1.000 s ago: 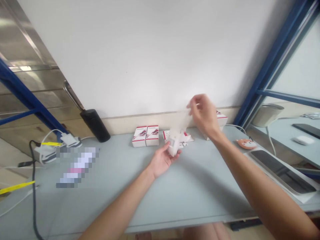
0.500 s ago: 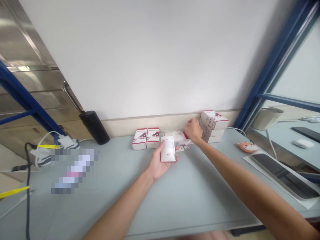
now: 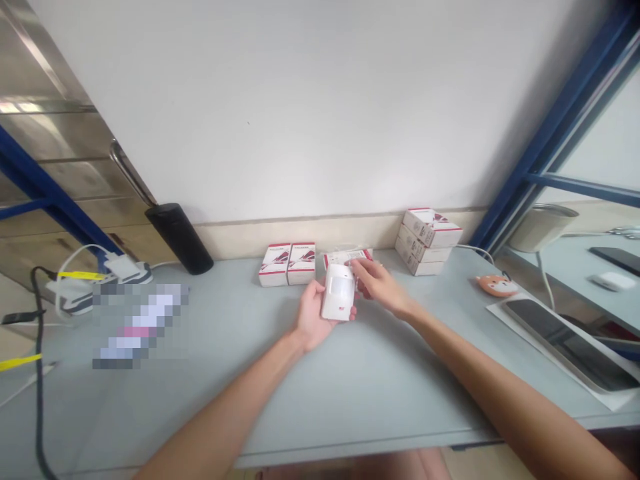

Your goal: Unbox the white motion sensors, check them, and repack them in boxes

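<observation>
My left hand (image 3: 313, 319) is wrapped round a white motion sensor (image 3: 339, 300), holding it upright above the table with its window and small red logo facing me. My right hand (image 3: 373, 280) is at the sensor's upper right edge, fingers bent and pressed together. Whether those fingers grip the sensor or some small part is hidden. Just behind both hands lies a white and red carton (image 3: 357, 255) with clear plastic wrap, partly covered by the sensor and the right hand.
Two cartons (image 3: 289, 262) stand left of the hands, and a stack of cartons (image 3: 431, 241) on the right. A black cylinder (image 3: 179, 239) leans at the back left near a power strip (image 3: 135, 275). An orange animal-shaped item (image 3: 497, 285) and a phone (image 3: 565, 340) are at the right.
My right hand has come from beside the carton stack, leftward and toward me, to the sensor's edge. The carton behind shows more now. My left hand still holds the sensor, slightly turned.
</observation>
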`<move>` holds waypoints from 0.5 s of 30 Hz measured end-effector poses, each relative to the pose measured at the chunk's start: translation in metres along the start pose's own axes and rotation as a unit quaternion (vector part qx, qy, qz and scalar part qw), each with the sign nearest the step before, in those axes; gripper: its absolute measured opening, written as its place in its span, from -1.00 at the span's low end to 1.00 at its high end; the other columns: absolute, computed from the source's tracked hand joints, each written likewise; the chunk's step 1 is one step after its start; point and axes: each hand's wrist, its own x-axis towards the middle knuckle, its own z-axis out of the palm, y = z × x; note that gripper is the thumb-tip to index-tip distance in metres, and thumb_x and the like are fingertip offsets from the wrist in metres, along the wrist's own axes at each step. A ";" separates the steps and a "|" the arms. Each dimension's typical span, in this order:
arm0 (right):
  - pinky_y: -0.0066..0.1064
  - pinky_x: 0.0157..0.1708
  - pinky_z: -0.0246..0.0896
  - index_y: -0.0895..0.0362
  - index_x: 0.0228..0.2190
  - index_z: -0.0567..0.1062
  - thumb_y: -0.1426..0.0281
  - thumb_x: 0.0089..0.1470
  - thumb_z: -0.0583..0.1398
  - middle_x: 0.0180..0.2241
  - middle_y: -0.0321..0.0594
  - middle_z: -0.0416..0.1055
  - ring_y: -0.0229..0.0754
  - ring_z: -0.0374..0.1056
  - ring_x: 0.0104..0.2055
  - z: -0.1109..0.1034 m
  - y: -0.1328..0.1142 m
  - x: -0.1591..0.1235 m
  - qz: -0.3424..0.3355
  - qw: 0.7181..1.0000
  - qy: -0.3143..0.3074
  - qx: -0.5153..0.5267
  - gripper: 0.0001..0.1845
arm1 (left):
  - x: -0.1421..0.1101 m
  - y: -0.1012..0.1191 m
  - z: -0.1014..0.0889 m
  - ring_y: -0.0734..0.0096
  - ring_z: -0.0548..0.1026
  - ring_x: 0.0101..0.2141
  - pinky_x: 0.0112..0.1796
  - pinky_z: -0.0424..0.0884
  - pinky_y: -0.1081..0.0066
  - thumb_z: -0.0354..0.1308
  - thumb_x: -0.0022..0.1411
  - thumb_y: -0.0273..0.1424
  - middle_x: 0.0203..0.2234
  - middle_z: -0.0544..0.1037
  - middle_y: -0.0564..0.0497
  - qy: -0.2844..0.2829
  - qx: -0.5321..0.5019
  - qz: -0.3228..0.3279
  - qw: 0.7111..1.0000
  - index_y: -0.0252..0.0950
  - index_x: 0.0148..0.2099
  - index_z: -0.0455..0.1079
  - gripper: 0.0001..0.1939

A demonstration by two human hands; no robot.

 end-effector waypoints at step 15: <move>-0.39 -0.58 -0.20 0.06 -0.34 0.51 -0.26 0.06 0.26 -0.65 -0.49 -0.03 -0.30 -0.12 -0.59 -0.052 -0.014 0.015 -0.093 0.955 0.251 0.125 -0.39 | -0.001 0.026 -0.015 0.11 0.51 -0.51 -0.39 0.39 0.20 -0.04 0.18 -0.15 -0.40 0.58 -0.24 -0.140 0.137 -0.178 0.964 -0.42 -0.09 0.46 -0.52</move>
